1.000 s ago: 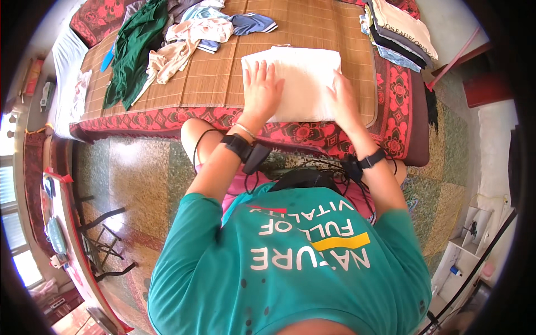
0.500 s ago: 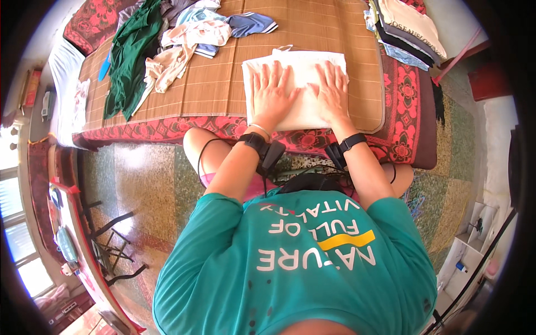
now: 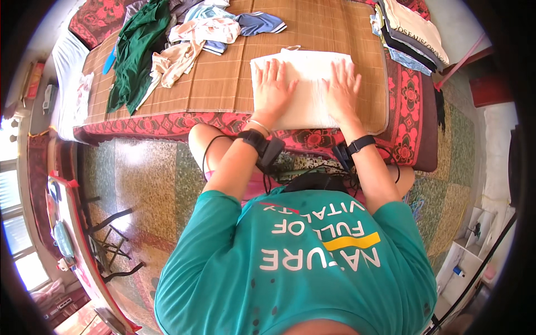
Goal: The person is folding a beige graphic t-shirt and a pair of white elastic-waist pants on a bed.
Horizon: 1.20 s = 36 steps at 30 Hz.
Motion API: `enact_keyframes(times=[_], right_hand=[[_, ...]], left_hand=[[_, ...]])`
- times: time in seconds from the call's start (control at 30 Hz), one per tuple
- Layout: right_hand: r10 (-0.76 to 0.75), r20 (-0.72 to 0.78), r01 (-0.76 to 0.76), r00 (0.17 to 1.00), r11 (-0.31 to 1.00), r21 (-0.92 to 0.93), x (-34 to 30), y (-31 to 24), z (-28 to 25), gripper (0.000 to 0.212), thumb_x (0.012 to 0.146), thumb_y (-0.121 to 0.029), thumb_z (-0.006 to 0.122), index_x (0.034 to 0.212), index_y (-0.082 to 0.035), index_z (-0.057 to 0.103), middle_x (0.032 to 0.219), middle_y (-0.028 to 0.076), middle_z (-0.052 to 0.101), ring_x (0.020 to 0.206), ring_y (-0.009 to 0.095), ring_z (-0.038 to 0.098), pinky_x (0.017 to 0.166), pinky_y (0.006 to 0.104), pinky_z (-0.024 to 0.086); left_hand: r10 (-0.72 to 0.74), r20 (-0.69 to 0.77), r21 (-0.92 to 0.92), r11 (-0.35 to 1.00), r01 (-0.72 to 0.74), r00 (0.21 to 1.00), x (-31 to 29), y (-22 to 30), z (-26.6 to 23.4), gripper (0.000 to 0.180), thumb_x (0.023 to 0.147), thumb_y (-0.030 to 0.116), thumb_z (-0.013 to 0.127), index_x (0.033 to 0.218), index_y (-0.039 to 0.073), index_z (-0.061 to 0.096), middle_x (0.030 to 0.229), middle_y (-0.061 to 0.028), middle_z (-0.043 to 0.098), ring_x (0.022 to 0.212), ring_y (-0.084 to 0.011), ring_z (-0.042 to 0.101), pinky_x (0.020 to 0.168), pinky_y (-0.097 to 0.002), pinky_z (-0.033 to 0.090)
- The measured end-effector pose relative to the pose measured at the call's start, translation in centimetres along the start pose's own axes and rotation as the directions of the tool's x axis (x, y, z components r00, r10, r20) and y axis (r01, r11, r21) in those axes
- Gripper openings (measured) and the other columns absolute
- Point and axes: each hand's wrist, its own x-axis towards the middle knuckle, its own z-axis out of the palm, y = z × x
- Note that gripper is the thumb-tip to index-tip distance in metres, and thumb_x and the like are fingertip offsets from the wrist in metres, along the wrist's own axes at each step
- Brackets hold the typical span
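A white cloth garment [image 3: 306, 92], folded into a flat rectangle, lies at the near edge of a woven mat [image 3: 218, 84] on the bed. Flat on its left part rests my left hand [image 3: 273, 89], fingers stretched out. My right hand [image 3: 342, 92] presses its right part, also with spread fingers. Neither hand grips the cloth. A small thin loop, perhaps a strap, sticks out at the far edge of the folded piece.
Loose clothes lie at the left of the mat: a dark green garment [image 3: 137, 61], a beige one [image 3: 176, 62] and a blue one [image 3: 261, 23]. A stack of folded clothes [image 3: 413, 33] stands at the far right. A folding stool [image 3: 114, 243] is on the floor at left.
Both hands stay flat on the white cloth; the right hand has shifted slightly outward and nearer its right edge. The whole view has moved a little.
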Motion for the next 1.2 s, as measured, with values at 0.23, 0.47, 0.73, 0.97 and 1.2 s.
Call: enact_keyframes(times=[0.23,0.47,0.73,0.97,1.2], right_hand=[[-0.14,0.043,0.13,0.989,0.973,0.192,2.5,-0.5,3.4,0.053,0.093,-0.043,0.036,0.14,-0.017,0.029,0.147,0.01,0.021,0.137,0.029,0.014,0.11,0.045,0.011],[0.067,0.084,-0.083,0.994,0.974,0.21,1.6,2.4,4.2,0.059,0.092,-0.045,0.037,0.141,-0.016,0.024,0.148,0.015,0.017,0.137,0.03,0.014,0.11,0.0454,0.014],[0.087,0.084,-0.101,0.993,0.977,0.186,1.0,2.6,2.5,0.057,0.092,-0.043,0.039,0.141,-0.015,0.026,0.147,0.016,0.019,0.137,0.03,0.015,0.11,0.048,0.011],[-0.276,-0.037,0.278,0.961,0.944,0.177,-2.9,-0.9,-1.5,0.054,0.091,-0.04,0.042,0.137,-0.013,0.034,0.143,0.016,0.028,0.135,0.03,0.019,0.111,0.0451,0.011],[-0.343,0.102,0.309,0.934,0.917,0.252,-5.9,3.2,-1.1,0.058,0.089,-0.046,0.043,0.136,-0.012,0.035,0.144,0.014,0.025,0.135,0.029,0.02,0.111,0.0399,0.015]], left_hand=[[0.037,0.048,0.026,0.999,-0.038,0.998,0.9,-0.9,0.2,0.063,0.088,0.05,0.043,0.136,0.01,0.036,0.142,-0.0187,0.029,0.134,-0.032,0.022,0.109,-0.0473,0.012],[-0.036,0.054,0.108,0.994,0.03,0.998,0.7,-1.0,0.1,0.066,0.087,0.054,0.041,0.138,0.014,0.033,0.144,-0.0214,0.022,0.136,-0.0351,0.015,0.107,-0.0548,0.008],[-0.001,0.049,0.174,0.985,-0.008,0.999,-0.3,-0.4,-1.2,0.067,0.087,0.051,0.042,0.137,0.008,0.033,0.143,-0.021,0.025,0.136,-0.0344,0.013,0.107,-0.0549,0.006],[0.245,0.138,0.073,0.964,-0.257,0.96,-3.8,3.5,-3.4,0.069,0.086,0.05,0.046,0.136,0.004,0.032,0.143,-0.0196,0.026,0.135,-0.0335,0.017,0.108,-0.0518,0.007],[0.254,0.274,0.062,0.958,-0.28,0.928,-6.4,-0.2,-5.2,0.075,0.084,0.051,0.05,0.139,0.006,0.027,0.146,-0.0161,0.02,0.137,-0.0316,0.014,0.108,-0.0531,0.009]])
